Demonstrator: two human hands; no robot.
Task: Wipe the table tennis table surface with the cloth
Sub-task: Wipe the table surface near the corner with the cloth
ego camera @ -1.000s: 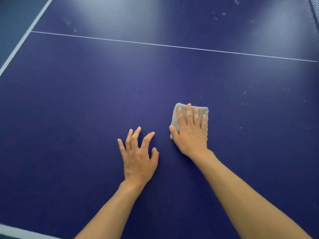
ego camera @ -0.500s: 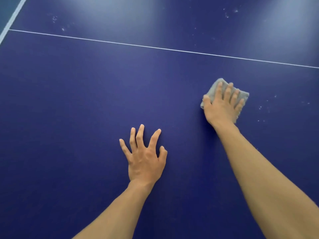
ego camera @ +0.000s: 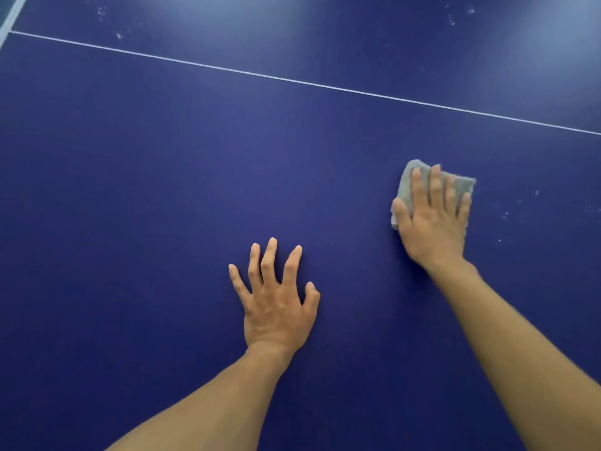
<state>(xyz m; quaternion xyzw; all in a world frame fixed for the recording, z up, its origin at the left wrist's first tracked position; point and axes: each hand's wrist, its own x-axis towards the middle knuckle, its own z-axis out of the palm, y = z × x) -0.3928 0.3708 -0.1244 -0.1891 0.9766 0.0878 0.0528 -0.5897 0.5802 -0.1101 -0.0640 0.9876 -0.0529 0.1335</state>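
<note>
Grey cloth [ego camera: 406, 187] folded flat on dark blue table [ego camera: 162, 190] — white specks nearby.

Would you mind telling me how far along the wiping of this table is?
Seemingly done: the table around the left hand looks clean. In hand: the right hand presses the grey cloth flat. Left: white specks just right of the cloth and more beyond the white line.

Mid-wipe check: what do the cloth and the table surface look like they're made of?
Cloth: soft grey fabric, probably terry or microfibre, judging by its fuzzy nap and limp, rounded edges.
Table surface: hard, smooth board with a dark blue, mostly matt coating and a thin painted white line. Soft glare at the far side suggests a slight sheen. The core under the coating cannot be told.
</note>
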